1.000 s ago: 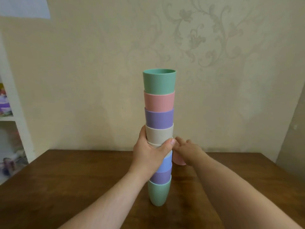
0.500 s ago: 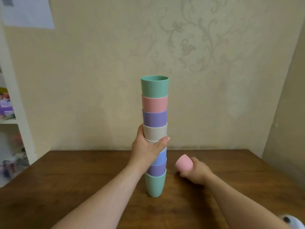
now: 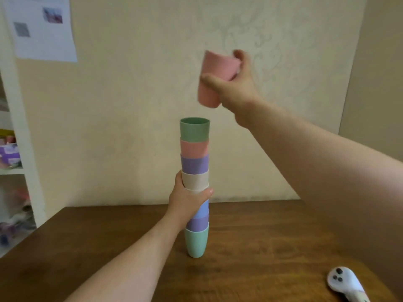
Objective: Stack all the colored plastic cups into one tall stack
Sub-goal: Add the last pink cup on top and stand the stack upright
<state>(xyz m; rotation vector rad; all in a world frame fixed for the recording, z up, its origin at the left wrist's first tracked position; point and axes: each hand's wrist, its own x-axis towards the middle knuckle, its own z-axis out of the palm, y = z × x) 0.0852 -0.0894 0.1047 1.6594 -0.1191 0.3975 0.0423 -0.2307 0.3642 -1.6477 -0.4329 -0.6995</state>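
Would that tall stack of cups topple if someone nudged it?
Probably. The stack is tall and stands on one narrow green cup, so it looks tippy. The left hand grips its middle, likely steadying it. The cups look like light plastic.

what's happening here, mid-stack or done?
Mid-stack. The person's left hand grips the tall stack of coloured plastic cups around its middle, steadying it upright on the brown wooden table. The right hand holds a loose pink plastic cup in the air, above and to the right of the green top cup, not yet placed. A white handheld controller lies at the table's near right.
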